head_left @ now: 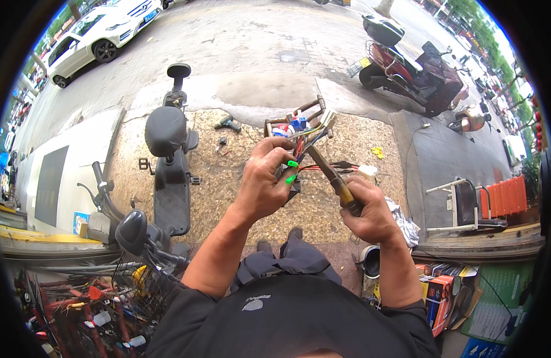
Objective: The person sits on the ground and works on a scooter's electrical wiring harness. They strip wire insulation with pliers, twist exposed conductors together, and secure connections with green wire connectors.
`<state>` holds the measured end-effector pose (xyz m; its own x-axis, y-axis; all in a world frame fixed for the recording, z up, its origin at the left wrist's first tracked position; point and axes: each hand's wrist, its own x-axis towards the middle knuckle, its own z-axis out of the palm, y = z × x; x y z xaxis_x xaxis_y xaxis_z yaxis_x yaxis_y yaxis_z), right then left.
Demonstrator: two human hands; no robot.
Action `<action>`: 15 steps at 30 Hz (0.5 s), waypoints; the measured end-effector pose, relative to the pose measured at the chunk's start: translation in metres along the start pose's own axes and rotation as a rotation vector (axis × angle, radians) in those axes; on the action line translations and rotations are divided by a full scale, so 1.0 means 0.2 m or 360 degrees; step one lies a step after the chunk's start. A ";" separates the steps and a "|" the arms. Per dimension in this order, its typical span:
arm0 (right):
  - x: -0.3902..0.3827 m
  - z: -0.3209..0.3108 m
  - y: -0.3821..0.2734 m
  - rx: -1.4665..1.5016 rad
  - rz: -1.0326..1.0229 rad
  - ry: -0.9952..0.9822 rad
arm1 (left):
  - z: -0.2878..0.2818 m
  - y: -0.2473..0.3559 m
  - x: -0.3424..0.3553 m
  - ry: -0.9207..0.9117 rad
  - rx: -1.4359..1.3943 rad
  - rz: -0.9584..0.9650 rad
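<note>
My left hand (265, 179) is closed in a pinch round a bundle of thin coloured wires (299, 143). Two small bright green pieces (291, 164) show at its thumb and fingertips. White plug connectors (329, 118) top the upper ends of the wires. My right hand (366, 212) grips the yellow-brown and black handle of a long, flat, dark tool (326, 164). The tool slants up to the left, its far end close to the wires; whether they touch I cannot tell. Red and black leads (329, 168) run behind it to a white connector block (367, 173).
A small frame (314, 106) with blue-and-white packets stands beyond my hands. A cordless drill (228, 123) lies on the speckled ground. A black electric scooter (171, 179) stands at left, a red one (406, 74) at far right. A chair (469, 203) and boxes (439, 298) are at right.
</note>
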<state>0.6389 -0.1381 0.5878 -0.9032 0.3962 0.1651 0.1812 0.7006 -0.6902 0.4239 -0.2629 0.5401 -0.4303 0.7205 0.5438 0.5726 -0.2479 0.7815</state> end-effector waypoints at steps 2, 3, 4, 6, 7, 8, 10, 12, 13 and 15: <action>0.05 0.02 0.05 0.0000 0.0016 -0.0080 | -0.01 -0.04 0.02 0.0020 -0.0087 -0.0034; 0.07 0.02 0.07 0.0043 -0.0020 -0.0066 | -0.01 -0.05 0.03 -0.0008 -0.0123 -0.0078; 0.10 0.02 0.10 0.0067 -0.0041 -0.0083 | -0.01 -0.07 0.04 -0.0021 -0.0275 -0.0268; 0.16 0.02 0.16 0.0102 -0.0098 -0.0098 | 0.01 -0.11 0.06 -0.0040 -0.0586 -0.0647; 0.20 0.02 0.20 0.0124 -0.0164 -0.0089 | 0.02 -0.13 0.08 -0.0056 -0.0627 -0.0611; 0.22 0.02 0.24 0.0149 -0.0137 -0.0103 | 0.03 -0.15 0.10 -0.0041 -0.0695 -0.0628; 0.28 0.01 0.33 0.0168 -0.0105 -0.0109 | 0.07 -0.20 0.15 -0.0029 -0.0808 -0.0715; 0.33 -0.01 0.44 0.0244 -0.0052 -0.0186 | 0.11 -0.24 0.21 0.0011 -0.0818 -0.0775; 0.36 -0.02 0.49 0.0289 -0.0025 -0.0193 | 0.14 -0.27 0.24 0.0034 -0.0794 -0.0814; 0.41 -0.05 0.59 0.0353 -0.0045 -0.0183 | 0.19 -0.31 0.32 0.0077 -0.0721 -0.0854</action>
<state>0.5908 -0.0174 0.5270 -0.9473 0.2994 0.1142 0.0767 0.5579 -0.8264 0.3873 -0.1764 0.5155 -0.6088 0.7916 0.0521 -0.0700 -0.1191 0.9904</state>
